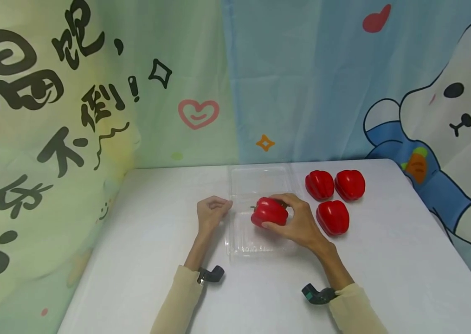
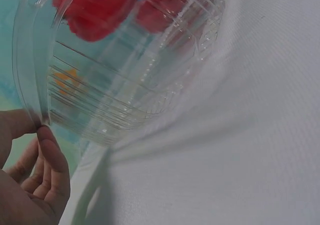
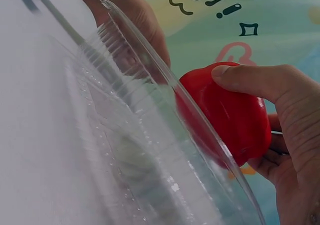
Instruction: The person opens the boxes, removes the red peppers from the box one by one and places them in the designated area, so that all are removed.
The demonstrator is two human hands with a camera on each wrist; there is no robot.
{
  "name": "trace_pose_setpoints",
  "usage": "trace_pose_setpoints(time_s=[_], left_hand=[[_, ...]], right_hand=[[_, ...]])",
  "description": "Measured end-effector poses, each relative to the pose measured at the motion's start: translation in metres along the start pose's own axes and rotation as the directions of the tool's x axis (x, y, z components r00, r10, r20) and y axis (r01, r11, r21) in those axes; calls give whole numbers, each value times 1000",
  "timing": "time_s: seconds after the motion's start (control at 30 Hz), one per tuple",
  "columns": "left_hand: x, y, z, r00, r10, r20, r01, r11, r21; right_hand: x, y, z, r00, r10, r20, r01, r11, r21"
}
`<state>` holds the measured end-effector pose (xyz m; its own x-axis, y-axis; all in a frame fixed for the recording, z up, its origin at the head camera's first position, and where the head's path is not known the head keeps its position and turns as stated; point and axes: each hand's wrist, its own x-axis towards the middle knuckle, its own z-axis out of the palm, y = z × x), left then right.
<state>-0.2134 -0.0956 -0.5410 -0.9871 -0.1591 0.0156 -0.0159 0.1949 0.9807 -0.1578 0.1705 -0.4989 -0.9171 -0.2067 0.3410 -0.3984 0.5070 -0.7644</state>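
Observation:
My right hand grips a red bell pepper between thumb and fingers, over a clear plastic clamshell box. The pepper's green stem points left in the head view. In the right wrist view the thumb lies across the top of the pepper, which overlaps the box's near rim. My left hand is at the box's left side; in the left wrist view its thumb and forefinger pinch the clear rim. The box's lid lies folded back toward the far edge.
Three more red bell peppers stand right of the box: one beside the lid, another to its right, and a third nearer, close to my right hand. A printed curtain hangs behind the white table.

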Motion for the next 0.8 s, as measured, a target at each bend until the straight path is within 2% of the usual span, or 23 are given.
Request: trace_pose_setpoints(time_s=[0.47, 0.63, 0.8], left_hand=[[2, 0, 0, 1000, 20, -4, -20, 1000, -13], [0, 0, 1, 1000, 2, -9, -2, 1000, -6], [-1, 0, 2, 1000, 10, -9, -10, 1000, -5]], right_hand=[[-1, -1, -17, 997, 38, -68, -36, 999, 27], [-4, -1, -21, 995, 26, -98, -23, 999, 27], [-8, 3, -23, 989, 8, -145, -9, 1000, -2]])
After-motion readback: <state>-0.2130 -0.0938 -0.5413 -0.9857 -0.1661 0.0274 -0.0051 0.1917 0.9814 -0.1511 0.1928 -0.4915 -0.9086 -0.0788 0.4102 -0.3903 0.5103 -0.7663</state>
